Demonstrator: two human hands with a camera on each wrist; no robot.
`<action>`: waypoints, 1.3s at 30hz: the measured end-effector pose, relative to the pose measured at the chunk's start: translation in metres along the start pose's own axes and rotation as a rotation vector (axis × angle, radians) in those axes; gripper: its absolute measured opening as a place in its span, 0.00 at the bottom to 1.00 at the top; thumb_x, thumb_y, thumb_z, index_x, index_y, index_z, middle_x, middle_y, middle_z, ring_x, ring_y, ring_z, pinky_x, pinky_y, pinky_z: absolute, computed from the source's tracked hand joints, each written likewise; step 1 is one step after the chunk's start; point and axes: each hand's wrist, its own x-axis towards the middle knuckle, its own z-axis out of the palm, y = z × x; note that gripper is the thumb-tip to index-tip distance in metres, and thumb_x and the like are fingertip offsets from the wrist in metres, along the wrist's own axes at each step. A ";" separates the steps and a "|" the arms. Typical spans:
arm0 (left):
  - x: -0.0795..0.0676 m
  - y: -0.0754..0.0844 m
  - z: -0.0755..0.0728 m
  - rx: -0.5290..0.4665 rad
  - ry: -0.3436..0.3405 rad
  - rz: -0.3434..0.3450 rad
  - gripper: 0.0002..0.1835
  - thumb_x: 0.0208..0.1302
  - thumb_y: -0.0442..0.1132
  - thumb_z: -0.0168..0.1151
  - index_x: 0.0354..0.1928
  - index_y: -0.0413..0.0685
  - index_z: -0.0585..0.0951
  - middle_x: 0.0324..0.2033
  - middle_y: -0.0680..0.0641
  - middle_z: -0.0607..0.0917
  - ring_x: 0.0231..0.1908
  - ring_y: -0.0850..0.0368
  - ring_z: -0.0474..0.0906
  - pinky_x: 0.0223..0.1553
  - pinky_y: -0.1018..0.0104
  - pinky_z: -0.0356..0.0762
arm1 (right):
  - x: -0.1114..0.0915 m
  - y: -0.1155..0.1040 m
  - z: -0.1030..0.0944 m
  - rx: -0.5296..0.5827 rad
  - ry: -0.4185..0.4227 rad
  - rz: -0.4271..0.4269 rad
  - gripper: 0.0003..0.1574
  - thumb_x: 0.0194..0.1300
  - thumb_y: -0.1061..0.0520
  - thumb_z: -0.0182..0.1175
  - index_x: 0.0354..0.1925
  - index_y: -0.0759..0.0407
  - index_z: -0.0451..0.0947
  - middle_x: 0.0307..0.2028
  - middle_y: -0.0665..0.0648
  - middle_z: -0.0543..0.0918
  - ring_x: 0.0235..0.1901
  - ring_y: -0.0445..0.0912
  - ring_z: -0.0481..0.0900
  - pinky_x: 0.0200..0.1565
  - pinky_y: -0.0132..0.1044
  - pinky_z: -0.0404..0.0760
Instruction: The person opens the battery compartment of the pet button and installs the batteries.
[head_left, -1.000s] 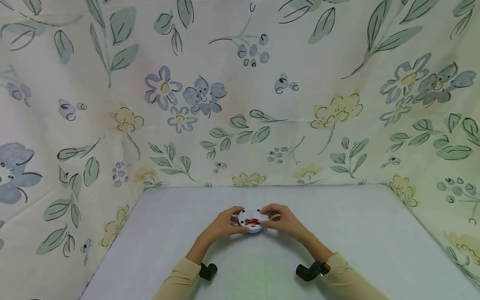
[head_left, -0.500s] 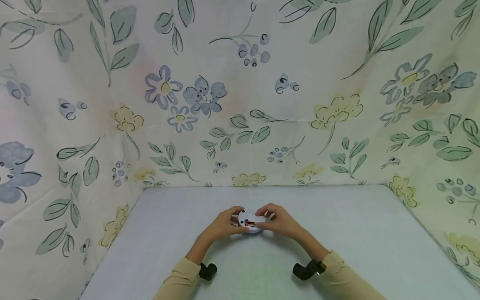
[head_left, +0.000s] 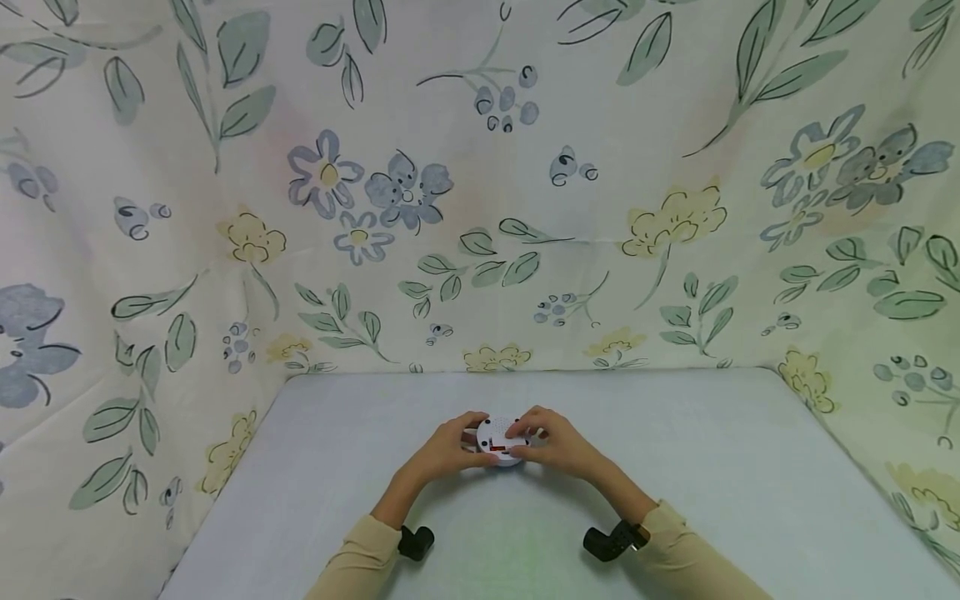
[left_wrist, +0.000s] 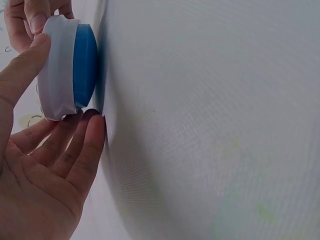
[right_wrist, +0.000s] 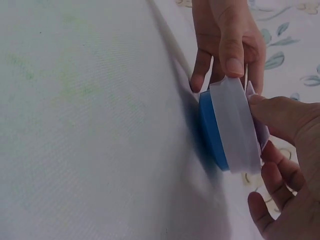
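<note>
A round white battery-powered device (head_left: 487,427) lies underside up on the table, with small dark feet on its face. Its blue domed part (left_wrist: 86,65) faces the tabletop. My left hand (head_left: 448,447) grips the rim from the left, thumb on the near side and fingers on the far side. Between the thumb and fingers of my right hand (head_left: 558,442) is a white battery cover (right_wrist: 261,127), held over the battery compartment. Only a narrow strip of red batteries (head_left: 497,448) shows beside the cover. In the right wrist view the cover stands slightly tilted off the white body.
A white cloth-covered table (head_left: 337,467) spreads around both hands. Behind it hangs a floral curtain (head_left: 480,192), which also runs along the left and right sides. Each wrist carries a black camera (head_left: 416,543).
My right hand has moved a little left with the battery cover, which now hides most of the red batteries. The left hand and the device have stayed in place.
</note>
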 end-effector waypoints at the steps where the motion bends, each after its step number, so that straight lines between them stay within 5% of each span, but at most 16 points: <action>1: 0.000 0.000 0.000 0.000 0.000 -0.001 0.40 0.61 0.44 0.77 0.70 0.36 0.69 0.59 0.39 0.78 0.54 0.44 0.80 0.49 0.55 0.82 | 0.000 0.000 0.000 -0.002 0.001 -0.001 0.13 0.65 0.50 0.72 0.46 0.52 0.87 0.44 0.47 0.81 0.45 0.48 0.76 0.45 0.49 0.78; 17: 0.000 -0.002 0.000 0.001 -0.008 0.003 0.40 0.61 0.44 0.76 0.71 0.36 0.68 0.60 0.39 0.78 0.54 0.45 0.80 0.49 0.57 0.82 | -0.004 -0.002 0.003 -0.003 0.026 -0.070 0.11 0.64 0.53 0.73 0.45 0.53 0.87 0.44 0.49 0.81 0.45 0.49 0.76 0.44 0.51 0.78; 39: -0.001 0.003 0.001 0.028 -0.012 0.001 0.40 0.62 0.43 0.75 0.71 0.36 0.68 0.63 0.38 0.75 0.56 0.42 0.79 0.50 0.56 0.81 | -0.004 -0.003 0.009 -0.024 0.069 -0.037 0.09 0.62 0.55 0.74 0.42 0.54 0.87 0.41 0.47 0.80 0.42 0.47 0.76 0.44 0.47 0.79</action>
